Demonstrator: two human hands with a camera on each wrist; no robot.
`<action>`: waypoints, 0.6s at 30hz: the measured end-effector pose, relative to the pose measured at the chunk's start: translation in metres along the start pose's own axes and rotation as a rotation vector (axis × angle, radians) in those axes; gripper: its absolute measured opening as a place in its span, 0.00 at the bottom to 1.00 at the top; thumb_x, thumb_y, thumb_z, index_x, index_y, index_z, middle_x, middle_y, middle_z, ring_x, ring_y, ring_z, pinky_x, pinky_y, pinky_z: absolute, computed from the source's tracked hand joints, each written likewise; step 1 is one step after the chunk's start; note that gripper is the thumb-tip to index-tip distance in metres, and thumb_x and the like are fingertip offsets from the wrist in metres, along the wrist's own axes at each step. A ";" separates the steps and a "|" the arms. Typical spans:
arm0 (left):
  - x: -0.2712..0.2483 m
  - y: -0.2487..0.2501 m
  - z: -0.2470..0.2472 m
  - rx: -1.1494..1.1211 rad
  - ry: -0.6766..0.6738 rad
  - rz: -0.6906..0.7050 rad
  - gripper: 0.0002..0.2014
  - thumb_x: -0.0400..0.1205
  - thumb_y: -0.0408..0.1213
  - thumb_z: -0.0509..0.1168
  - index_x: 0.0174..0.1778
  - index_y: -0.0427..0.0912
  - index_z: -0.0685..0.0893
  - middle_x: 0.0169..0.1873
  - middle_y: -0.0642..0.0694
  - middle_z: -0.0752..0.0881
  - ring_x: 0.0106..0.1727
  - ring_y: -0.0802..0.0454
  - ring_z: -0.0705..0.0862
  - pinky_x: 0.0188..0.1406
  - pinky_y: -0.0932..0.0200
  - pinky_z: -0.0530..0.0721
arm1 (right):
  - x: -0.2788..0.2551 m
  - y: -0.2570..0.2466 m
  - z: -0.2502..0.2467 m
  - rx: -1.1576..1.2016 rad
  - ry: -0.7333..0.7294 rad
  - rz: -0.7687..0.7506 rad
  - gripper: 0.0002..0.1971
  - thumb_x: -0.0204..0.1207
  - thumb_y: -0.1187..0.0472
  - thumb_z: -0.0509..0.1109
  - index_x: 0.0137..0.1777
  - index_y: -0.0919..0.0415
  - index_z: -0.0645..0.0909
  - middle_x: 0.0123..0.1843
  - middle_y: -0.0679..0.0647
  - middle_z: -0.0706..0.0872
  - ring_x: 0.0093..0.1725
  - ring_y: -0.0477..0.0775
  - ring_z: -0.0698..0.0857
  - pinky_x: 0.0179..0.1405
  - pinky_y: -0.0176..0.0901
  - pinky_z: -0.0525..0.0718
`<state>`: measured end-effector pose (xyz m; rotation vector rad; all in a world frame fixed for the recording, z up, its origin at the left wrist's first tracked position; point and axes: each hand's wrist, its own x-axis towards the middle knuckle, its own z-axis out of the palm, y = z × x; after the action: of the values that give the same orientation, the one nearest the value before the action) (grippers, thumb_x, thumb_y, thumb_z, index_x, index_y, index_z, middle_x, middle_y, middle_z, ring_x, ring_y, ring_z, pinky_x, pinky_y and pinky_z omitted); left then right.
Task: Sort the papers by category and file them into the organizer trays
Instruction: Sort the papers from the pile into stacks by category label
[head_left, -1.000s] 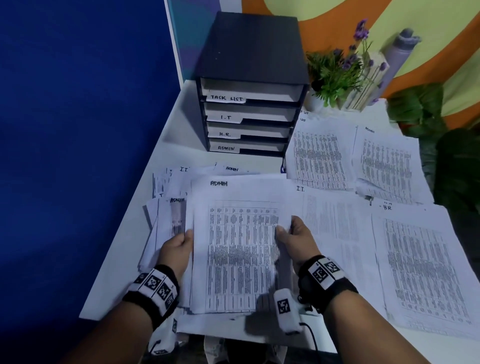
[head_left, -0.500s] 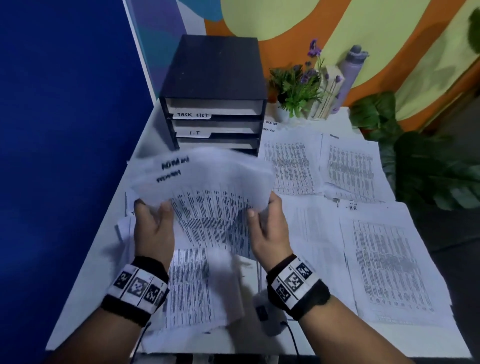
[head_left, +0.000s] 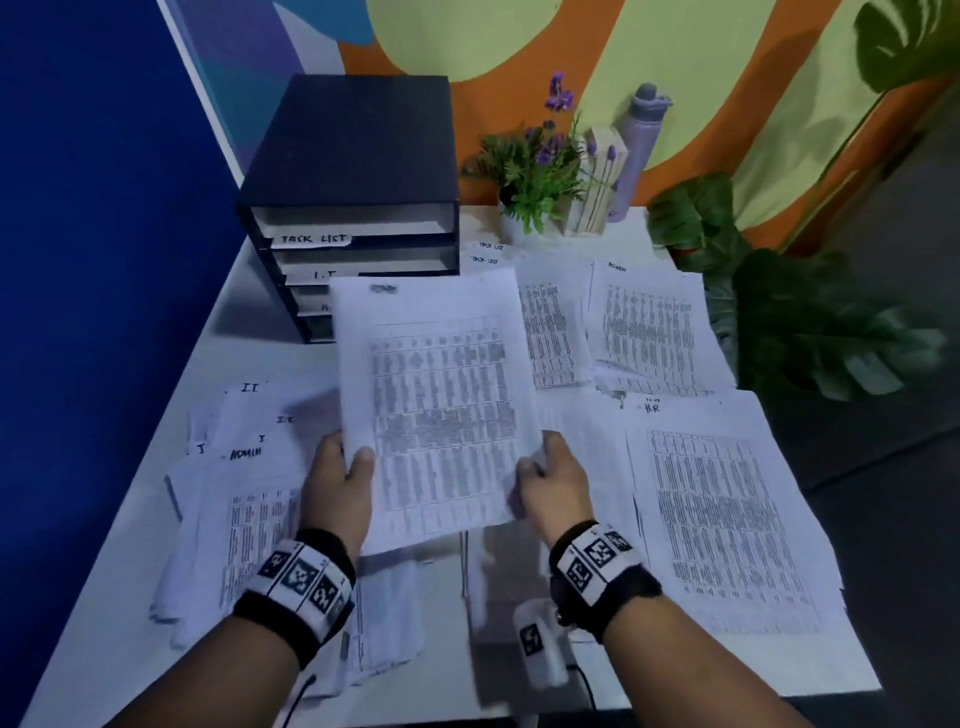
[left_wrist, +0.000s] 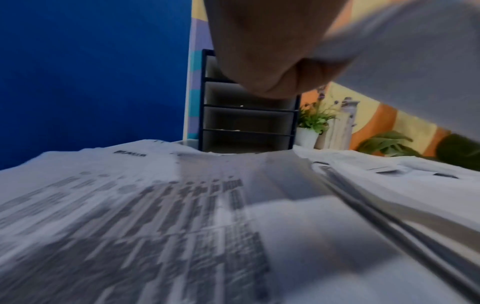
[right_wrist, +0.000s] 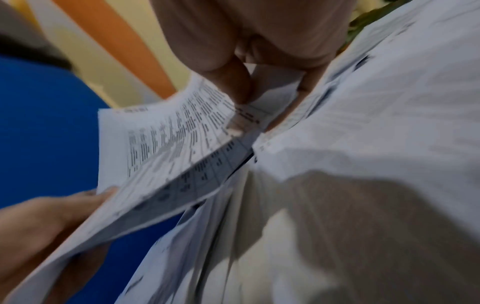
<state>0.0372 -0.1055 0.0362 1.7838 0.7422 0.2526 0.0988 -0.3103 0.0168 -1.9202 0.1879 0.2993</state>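
Half a second ago the sheets (head_left: 439, 410) were a blurred, bowed bundle held low over the table (head_left: 249, 358), with their "ADMIN" headings readable; now they stand lifted and nearly flat to the head camera, squared into one neat stack whose heading is smeared beyond reading, and their top edge covers the lower trays of the organizer (head_left: 353, 171), which a moment back showed more of its front. The hands have shifted from the bundle's sides to its lower corners. The left hand (head_left: 340, 486) grips the lower left edge, thumb laid on the printed face and the other fingers hidden behind the paper. The right hand (head_left: 553, 486) holds the lower right corner; the right wrist view shows its thumb (right_wrist: 231, 82) pressed on the printed face and a finger behind, pinching the sheets so that they curl upward between the two hands. The stack hangs in the air above the table, between the loose pile (head_left: 244, 499) at the left, where "ADMIN" and "I.T" headings show, and the sorted piles at the right: one marked HR (head_left: 722, 525) near the right wrist, another marked ADMIN (head_left: 649, 327) farther back. The organizer's upper trays read "TASK LIST" and "I.T". Behind it stand a plant (head_left: 540, 166) and a bottle (head_left: 641, 145).
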 end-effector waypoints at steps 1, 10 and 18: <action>-0.002 0.005 0.009 -0.012 -0.038 0.012 0.08 0.87 0.36 0.59 0.60 0.50 0.77 0.50 0.50 0.85 0.50 0.48 0.84 0.46 0.58 0.79 | 0.006 0.004 -0.014 0.026 0.064 0.038 0.14 0.81 0.67 0.59 0.61 0.49 0.70 0.42 0.61 0.85 0.30 0.55 0.83 0.26 0.40 0.82; -0.016 -0.013 0.090 0.331 -0.531 0.085 0.19 0.84 0.35 0.65 0.71 0.49 0.77 0.69 0.52 0.74 0.65 0.55 0.78 0.71 0.54 0.76 | 0.092 0.042 -0.157 -0.086 0.512 0.105 0.18 0.78 0.68 0.61 0.67 0.65 0.78 0.57 0.64 0.85 0.55 0.65 0.85 0.60 0.54 0.83; -0.024 -0.040 0.131 0.723 -0.629 0.230 0.25 0.83 0.42 0.66 0.78 0.51 0.71 0.82 0.49 0.58 0.83 0.51 0.54 0.81 0.62 0.49 | 0.173 0.023 -0.229 -0.145 0.528 0.102 0.20 0.78 0.69 0.58 0.69 0.63 0.77 0.60 0.63 0.85 0.53 0.61 0.83 0.50 0.41 0.76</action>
<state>0.0719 -0.2150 -0.0413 2.4484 0.1624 -0.4778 0.2850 -0.5301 0.0224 -2.1048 0.6285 -0.1393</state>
